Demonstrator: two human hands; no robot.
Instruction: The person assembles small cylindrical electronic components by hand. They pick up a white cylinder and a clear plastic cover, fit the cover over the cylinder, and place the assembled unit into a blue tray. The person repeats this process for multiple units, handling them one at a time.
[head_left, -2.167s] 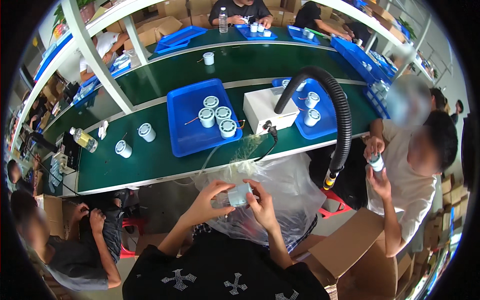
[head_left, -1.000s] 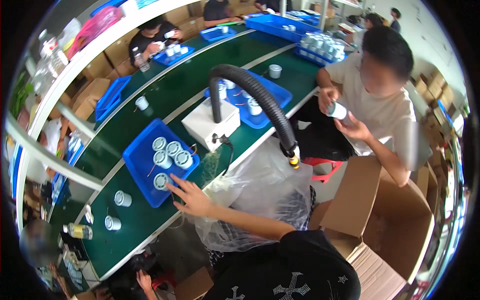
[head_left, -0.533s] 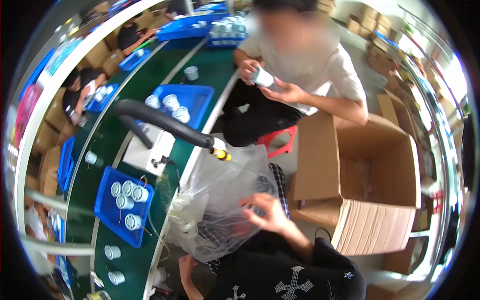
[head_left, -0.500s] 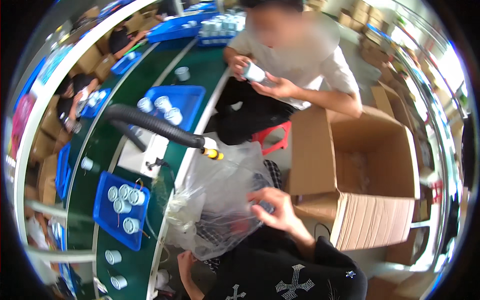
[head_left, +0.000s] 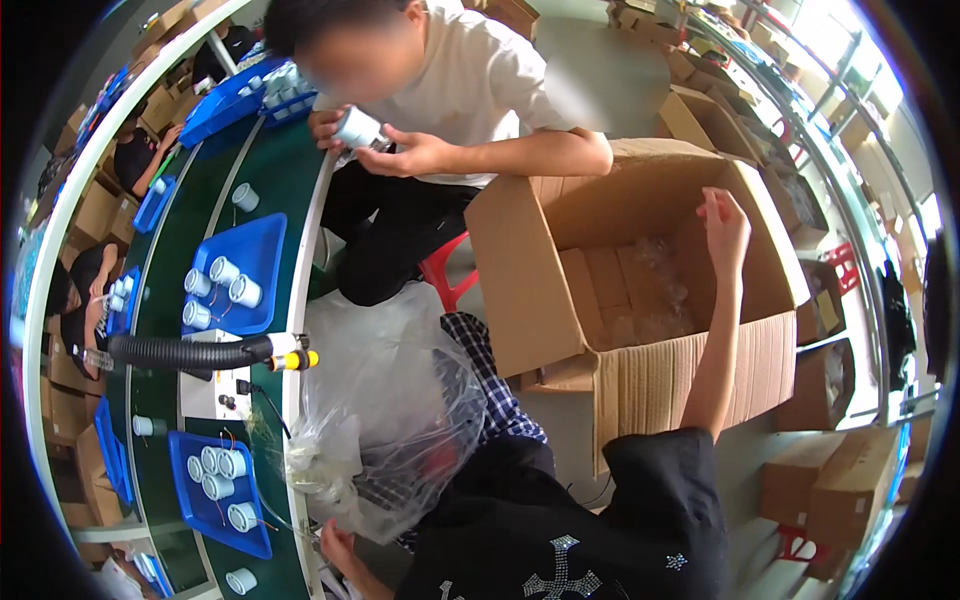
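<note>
My right hand (head_left: 724, 222) is raised over the open cardboard box (head_left: 535, 290), its fingers loosely bent and a little apart, with nothing visible in them. Inside that box lie several clear plastic pieces (head_left: 665, 290), too blurred to name. My left hand (head_left: 338, 546) is low beside the edge of the green conveyor belt (head_left: 222, 395), fingers loosely curled and no object seen in it. A large clear plastic bag (head_left: 375, 350) spreads across my lap, over checked cloth (head_left: 482, 360). Its bunched end is closest to my left hand.
A co-worker in a white shirt (head_left: 470, 85) holds a white cylindrical part (head_left: 358, 130) across from me. Blue trays (head_left: 262, 268) of similar parts stand on the belt. A black flexible hose (head_left: 185, 352) with a yellow tip juts out. More cartons (head_left: 850, 490) stand at right.
My right hand has moved from above the plastic bag, rightward and away, to over the box. My left hand has shifted left and slightly down. The view has turned right.
</note>
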